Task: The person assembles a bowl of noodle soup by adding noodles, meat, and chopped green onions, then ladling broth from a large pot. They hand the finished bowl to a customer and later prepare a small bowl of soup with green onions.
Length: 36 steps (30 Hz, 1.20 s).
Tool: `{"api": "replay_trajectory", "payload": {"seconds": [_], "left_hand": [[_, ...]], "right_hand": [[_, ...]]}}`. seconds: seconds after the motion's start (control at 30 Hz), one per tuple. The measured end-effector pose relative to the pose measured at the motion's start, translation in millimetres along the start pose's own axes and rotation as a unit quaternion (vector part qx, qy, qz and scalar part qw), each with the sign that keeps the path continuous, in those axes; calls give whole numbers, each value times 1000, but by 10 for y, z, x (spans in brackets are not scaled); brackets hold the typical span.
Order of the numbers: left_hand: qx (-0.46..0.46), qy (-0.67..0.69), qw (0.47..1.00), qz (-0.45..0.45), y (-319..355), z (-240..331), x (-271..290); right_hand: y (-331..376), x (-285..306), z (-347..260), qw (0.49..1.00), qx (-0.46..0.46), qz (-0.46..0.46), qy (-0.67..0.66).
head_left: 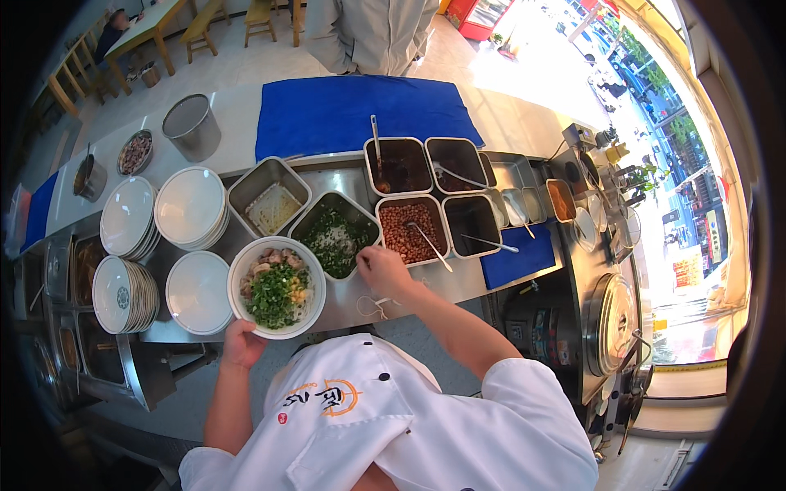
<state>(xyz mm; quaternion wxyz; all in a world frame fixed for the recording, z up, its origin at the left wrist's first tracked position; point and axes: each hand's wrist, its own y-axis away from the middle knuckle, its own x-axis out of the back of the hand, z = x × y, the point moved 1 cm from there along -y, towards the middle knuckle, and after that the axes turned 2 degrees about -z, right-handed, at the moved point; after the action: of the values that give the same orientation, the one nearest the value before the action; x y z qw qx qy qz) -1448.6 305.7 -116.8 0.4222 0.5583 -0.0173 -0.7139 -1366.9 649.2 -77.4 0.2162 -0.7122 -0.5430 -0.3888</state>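
Observation:
A white bowl (236, 286) holds a heap of chopped green onion (278, 296), pieces of meat (274, 260) and some small yellowish bits. My left hand (243, 344) grips this bowl by its lower left rim. To its right, a square metal container (304, 219) has chopped greens with white bits (334, 237) inside. My right hand (383, 270) is at that container's lower right corner, its fingers drawn together. Whether anything is between those fingertips I cannot make out. Beside this hand stands a container of reddish-brown beans or nuts (405, 233) with a spoon (431, 248) in it.
Stacked white bowls (196, 204) and plates (123, 295) stand at the left. Dark-filled containers with ladles (399, 168) sit beyond the beans. Blue cloths (360, 114) cover parts of the counter. A person (368, 37) stands across it. A lidded pot (614, 323) is at the right.

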Motion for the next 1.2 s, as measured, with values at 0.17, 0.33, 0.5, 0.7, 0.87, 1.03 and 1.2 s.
{"api": "replay_trajectory", "payload": {"seconds": [0.17,0.33,0.5,0.7,0.87,1.03,1.2], "left_hand": [[-33,7,999,24,-164,-166,-540],[-50,18,999,6,-402,-365,-1073],[-52,48,996,59,-683,-690,-1512],[-84,32,993,74,-1071,-917,-1808],[-81,-1,996,45,-1339,-947,-1873],[-37,25,998,33,-1512,-1062,-1940],[-26,17,999,40,-1625,-1198,-1998]], "right_hand": [[-67,560,107,996,32,-75,30],[-1467,1423,794,997,13,68,-33],[-3110,1534,1405,990,-101,99,-6],[-3287,1616,1521,1000,-8,8,23],[-2439,2099,1838,994,74,5,-85],[-1875,1960,1925,961,261,57,-68],[-1660,2150,2046,952,294,-83,-2]]}}
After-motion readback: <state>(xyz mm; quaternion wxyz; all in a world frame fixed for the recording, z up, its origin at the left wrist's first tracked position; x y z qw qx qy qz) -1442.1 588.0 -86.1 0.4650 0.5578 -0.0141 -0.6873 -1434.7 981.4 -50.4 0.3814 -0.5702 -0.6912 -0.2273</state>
